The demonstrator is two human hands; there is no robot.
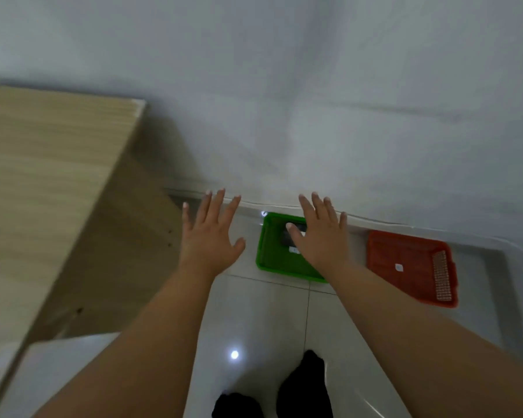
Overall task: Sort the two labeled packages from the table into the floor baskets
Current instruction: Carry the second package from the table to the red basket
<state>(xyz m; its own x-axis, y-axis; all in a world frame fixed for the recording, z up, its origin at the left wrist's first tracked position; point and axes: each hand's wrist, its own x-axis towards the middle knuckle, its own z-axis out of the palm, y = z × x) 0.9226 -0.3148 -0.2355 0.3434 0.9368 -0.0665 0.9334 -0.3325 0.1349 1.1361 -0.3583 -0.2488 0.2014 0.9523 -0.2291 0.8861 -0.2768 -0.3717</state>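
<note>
A green basket [267, 251] sits on the floor against the wall. Inside it lies a dark package [286, 236], mostly hidden behind my right hand [320, 236], and a small white label shows on the basket's floor. My right hand hovers above the basket with fingers spread and nothing in it. My left hand [209, 233] is held out to the left of the basket, also spread and empty. A red basket [411, 267] stands further right on the floor, with a small white label inside it.
A light wooden table [43, 176] fills the left side, its edge close to my left arm. A pale wall [314, 101] rises behind the baskets. The white tiled floor [254, 312] stretches below my arms, and my dark-socked feet [299, 384] stand at the bottom.
</note>
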